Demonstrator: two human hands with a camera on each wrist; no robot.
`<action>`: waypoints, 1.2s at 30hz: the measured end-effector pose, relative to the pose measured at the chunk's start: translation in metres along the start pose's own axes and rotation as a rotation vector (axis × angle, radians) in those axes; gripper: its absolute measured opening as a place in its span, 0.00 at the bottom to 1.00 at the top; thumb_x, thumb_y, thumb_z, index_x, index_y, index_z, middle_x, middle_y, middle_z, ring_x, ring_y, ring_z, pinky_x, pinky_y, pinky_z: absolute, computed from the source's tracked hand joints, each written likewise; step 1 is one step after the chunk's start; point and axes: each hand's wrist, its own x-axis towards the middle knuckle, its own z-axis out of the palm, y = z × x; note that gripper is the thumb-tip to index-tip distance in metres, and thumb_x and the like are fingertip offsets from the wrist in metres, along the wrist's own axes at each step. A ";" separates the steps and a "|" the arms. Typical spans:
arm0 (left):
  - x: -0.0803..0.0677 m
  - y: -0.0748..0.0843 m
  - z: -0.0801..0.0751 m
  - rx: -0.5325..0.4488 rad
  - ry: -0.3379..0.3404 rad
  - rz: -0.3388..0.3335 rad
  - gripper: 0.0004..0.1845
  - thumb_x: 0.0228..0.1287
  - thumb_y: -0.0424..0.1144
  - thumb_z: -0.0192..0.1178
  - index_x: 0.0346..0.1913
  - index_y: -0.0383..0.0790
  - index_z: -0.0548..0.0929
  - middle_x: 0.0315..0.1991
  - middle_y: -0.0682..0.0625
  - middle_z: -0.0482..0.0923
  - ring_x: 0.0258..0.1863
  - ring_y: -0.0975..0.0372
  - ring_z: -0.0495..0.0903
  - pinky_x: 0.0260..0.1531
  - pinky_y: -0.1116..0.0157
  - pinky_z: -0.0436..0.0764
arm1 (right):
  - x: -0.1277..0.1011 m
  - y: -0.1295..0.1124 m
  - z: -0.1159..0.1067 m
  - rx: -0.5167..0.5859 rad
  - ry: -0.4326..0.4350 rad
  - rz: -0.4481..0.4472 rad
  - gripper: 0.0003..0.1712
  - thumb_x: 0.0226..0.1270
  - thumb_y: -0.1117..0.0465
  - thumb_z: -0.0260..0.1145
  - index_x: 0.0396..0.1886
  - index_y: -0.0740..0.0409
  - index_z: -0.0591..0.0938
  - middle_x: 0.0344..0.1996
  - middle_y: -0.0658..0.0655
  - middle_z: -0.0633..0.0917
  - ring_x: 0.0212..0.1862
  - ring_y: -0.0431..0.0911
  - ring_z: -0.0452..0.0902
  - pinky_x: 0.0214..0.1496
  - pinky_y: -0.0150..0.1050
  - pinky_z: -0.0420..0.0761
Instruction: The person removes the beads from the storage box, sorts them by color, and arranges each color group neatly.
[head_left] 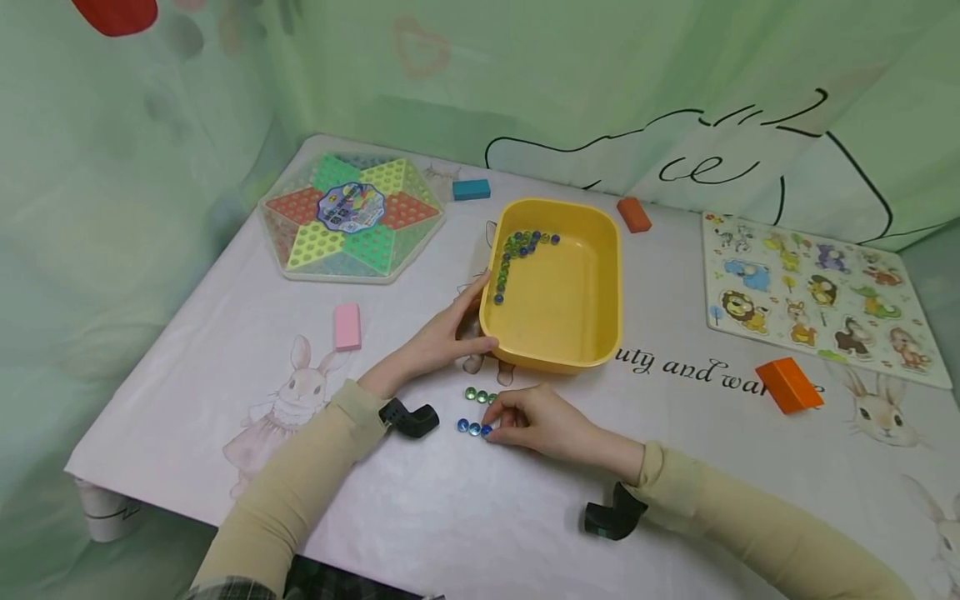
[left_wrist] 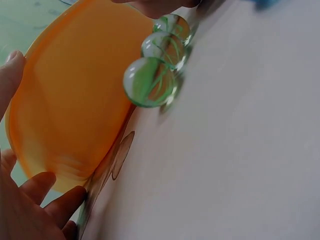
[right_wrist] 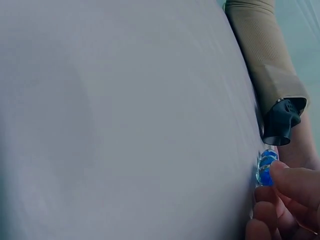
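Observation:
My left hand [head_left: 446, 333] rests against the left side of a yellow plastic basin [head_left: 611, 292], fingers spread along the outer wall and thumb at the near corner. Inside the basin, green and blue glass marbles [head_left: 504, 271] lie along its left and far part. Thumb and forefinger of my right hand [head_left: 543, 421] pinch a blue marble [head_left: 487, 431] at the right end of a short row of blue marbles [head_left: 462, 425] on the table. Just beyond them, a row of green marbles [head_left: 471, 393] is partly covered by my right fingers; three green marbles [left_wrist: 149, 82] appear in the left wrist view.
A hexagonal Chinese checkers board [head_left: 352, 250] lies at the back left. Blocks stand about: blue [head_left: 471, 190], pink [head_left: 347, 327], small orange [head_left: 634, 215] and larger orange [head_left: 789, 386]. On the right is an animal puzzle board [head_left: 825, 292]. The white tablecloth [head_left: 420, 508] has printed rabbits.

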 end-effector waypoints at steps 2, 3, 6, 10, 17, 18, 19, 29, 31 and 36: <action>0.000 0.000 0.000 -0.002 -0.001 -0.002 0.47 0.58 0.54 0.60 0.72 0.64 0.39 0.71 0.48 0.55 0.71 0.59 0.52 0.69 0.57 0.51 | 0.000 -0.001 -0.001 0.006 -0.006 0.003 0.08 0.56 0.59 0.69 0.35 0.55 0.83 0.17 0.43 0.73 0.22 0.34 0.65 0.25 0.26 0.67; 0.000 0.000 0.000 -0.002 -0.001 -0.004 0.47 0.59 0.53 0.60 0.72 0.64 0.39 0.71 0.48 0.55 0.71 0.59 0.52 0.69 0.57 0.51 | 0.000 -0.001 -0.001 0.004 -0.012 0.002 0.08 0.56 0.59 0.69 0.36 0.55 0.83 0.18 0.43 0.73 0.22 0.34 0.65 0.25 0.26 0.67; 0.000 0.000 0.001 -0.002 -0.003 -0.011 0.47 0.60 0.50 0.61 0.72 0.65 0.38 0.71 0.49 0.56 0.70 0.60 0.53 0.69 0.57 0.51 | -0.001 -0.003 -0.007 -0.017 -0.046 -0.016 0.09 0.57 0.57 0.68 0.37 0.54 0.82 0.19 0.43 0.75 0.23 0.34 0.66 0.26 0.27 0.68; 0.000 0.001 0.001 -0.001 0.001 -0.013 0.48 0.60 0.46 0.61 0.72 0.65 0.38 0.71 0.49 0.56 0.70 0.60 0.53 0.69 0.56 0.51 | -0.002 -0.010 -0.026 -0.070 -0.138 -0.089 0.09 0.59 0.57 0.67 0.38 0.52 0.82 0.22 0.41 0.77 0.25 0.33 0.69 0.29 0.27 0.72; 0.000 0.002 0.002 -0.004 0.001 -0.003 0.48 0.60 0.44 0.61 0.72 0.63 0.39 0.71 0.48 0.54 0.70 0.59 0.53 0.69 0.55 0.51 | 0.005 -0.032 -0.078 -0.036 -0.313 -0.177 0.10 0.59 0.58 0.67 0.39 0.54 0.82 0.24 0.44 0.79 0.24 0.37 0.71 0.24 0.29 0.74; 0.000 0.002 0.002 -0.008 -0.002 -0.007 0.48 0.60 0.44 0.61 0.72 0.63 0.38 0.71 0.48 0.54 0.71 0.59 0.53 0.69 0.55 0.51 | 0.008 -0.034 -0.087 -0.034 -0.317 -0.172 0.09 0.59 0.58 0.67 0.39 0.54 0.82 0.25 0.44 0.79 0.25 0.38 0.71 0.25 0.29 0.74; 0.000 0.002 0.001 -0.008 -0.005 -0.009 0.48 0.60 0.44 0.61 0.72 0.63 0.38 0.71 0.48 0.55 0.71 0.60 0.52 0.69 0.55 0.51 | 0.011 -0.036 -0.095 -0.034 -0.314 -0.163 0.09 0.59 0.58 0.66 0.39 0.54 0.82 0.25 0.45 0.79 0.26 0.39 0.72 0.26 0.30 0.74; -0.008 0.032 -0.004 -0.037 -0.030 -0.034 0.46 0.62 0.38 0.58 0.74 0.48 0.38 0.72 0.43 0.50 0.71 0.53 0.51 0.69 0.52 0.50 | 0.055 -0.030 -0.154 -0.106 -0.121 -0.110 0.09 0.61 0.60 0.65 0.39 0.59 0.81 0.27 0.54 0.78 0.28 0.47 0.72 0.30 0.34 0.76; -0.007 0.028 -0.004 -0.038 -0.032 -0.033 0.46 0.62 0.38 0.58 0.74 0.49 0.38 0.72 0.43 0.51 0.71 0.53 0.52 0.69 0.52 0.50 | 0.064 -0.024 -0.155 -0.135 -0.098 -0.091 0.09 0.60 0.59 0.66 0.39 0.58 0.82 0.28 0.54 0.79 0.29 0.47 0.72 0.30 0.34 0.76; -0.001 0.007 0.000 -0.010 -0.028 -0.028 0.46 0.62 0.46 0.59 0.73 0.61 0.38 0.71 0.48 0.54 0.70 0.58 0.53 0.69 0.54 0.52 | 0.083 -0.005 -0.148 -0.235 -0.073 -0.025 0.10 0.58 0.60 0.68 0.39 0.57 0.84 0.28 0.52 0.79 0.32 0.46 0.71 0.32 0.34 0.74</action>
